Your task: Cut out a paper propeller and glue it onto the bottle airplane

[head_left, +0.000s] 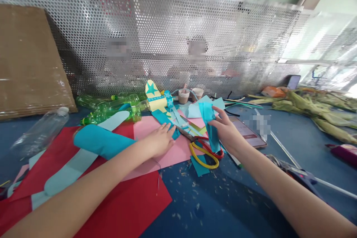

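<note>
Right hand (224, 124): thumb and fingers closed on a bright blue strip (208, 117), which is held roughly upright over the middle of the worktop (237, 197), its long edge gripped about halfway down. Left hand (160, 141): laid palm down over the pink sheet (178, 152), fingers stretched toward the blue scraps; whether anything is pinched beneath cannot be told.

Handling, as judged: the strip is probably paper, light and limp, easily creased, slightly slick by its sheen. It is best taken by the long edge near mid-length, with light pressure; a grip at one end would let the other droop.

Between the hands, scissors (205, 161) with one yellow and one red handle are seen, the blades pointed toward the far edge. To the right of the strip a phone (248, 132) is laid flat. Toward the left edge, a blue roll (104, 141) is rested over red paper (131, 208). Farther out, green bottles (119, 108) are lined near the far edge; corn husks (304, 109) are heaped toward the far right corner.
</note>
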`<state>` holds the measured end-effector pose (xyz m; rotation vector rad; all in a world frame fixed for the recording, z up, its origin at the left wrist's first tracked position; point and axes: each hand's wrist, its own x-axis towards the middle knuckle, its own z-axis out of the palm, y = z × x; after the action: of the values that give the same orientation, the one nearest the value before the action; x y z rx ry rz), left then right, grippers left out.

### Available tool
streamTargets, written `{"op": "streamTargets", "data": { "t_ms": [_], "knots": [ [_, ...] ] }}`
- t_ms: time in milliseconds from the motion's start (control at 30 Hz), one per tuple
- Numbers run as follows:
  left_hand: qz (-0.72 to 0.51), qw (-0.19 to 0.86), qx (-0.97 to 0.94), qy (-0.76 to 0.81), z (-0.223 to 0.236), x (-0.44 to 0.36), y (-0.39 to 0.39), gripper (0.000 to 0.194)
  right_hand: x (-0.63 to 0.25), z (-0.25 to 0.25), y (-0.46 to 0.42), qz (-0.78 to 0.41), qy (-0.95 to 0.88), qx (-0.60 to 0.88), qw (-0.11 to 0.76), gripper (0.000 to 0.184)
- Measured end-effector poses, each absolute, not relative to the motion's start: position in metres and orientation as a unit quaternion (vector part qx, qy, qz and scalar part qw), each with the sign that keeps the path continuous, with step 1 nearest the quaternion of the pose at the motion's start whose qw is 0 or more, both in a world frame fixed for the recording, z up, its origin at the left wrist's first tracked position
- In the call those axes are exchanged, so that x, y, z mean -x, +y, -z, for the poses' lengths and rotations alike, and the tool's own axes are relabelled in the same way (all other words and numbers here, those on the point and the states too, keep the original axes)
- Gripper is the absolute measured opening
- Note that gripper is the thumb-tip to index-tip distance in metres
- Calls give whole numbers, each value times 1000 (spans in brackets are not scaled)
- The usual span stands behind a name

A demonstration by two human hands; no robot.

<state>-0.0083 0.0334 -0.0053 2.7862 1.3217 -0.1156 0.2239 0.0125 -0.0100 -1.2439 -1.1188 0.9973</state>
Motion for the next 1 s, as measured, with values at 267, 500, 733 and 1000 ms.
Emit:
{"op": "streamTargets", "data": {
  "t_ms": [267,500,733,1000],
  "knots": [
    [-32,-11,-899,437,8,6,46,26,-206,21,3,-466,-556,492,481,63],
    [-234,-92,-864,437,-22,12,47,27,-204,20,-1,-483,-527,499,490,46],
    [-310,-256,-907,124,-19,-17,-18,27,-196,9,-13,-633,-473,464,400,46],
    [-305,-192,-932,42,13,-38,-42,26,-195,10,-15,-648,-511,452,339,30]
  ]
}}
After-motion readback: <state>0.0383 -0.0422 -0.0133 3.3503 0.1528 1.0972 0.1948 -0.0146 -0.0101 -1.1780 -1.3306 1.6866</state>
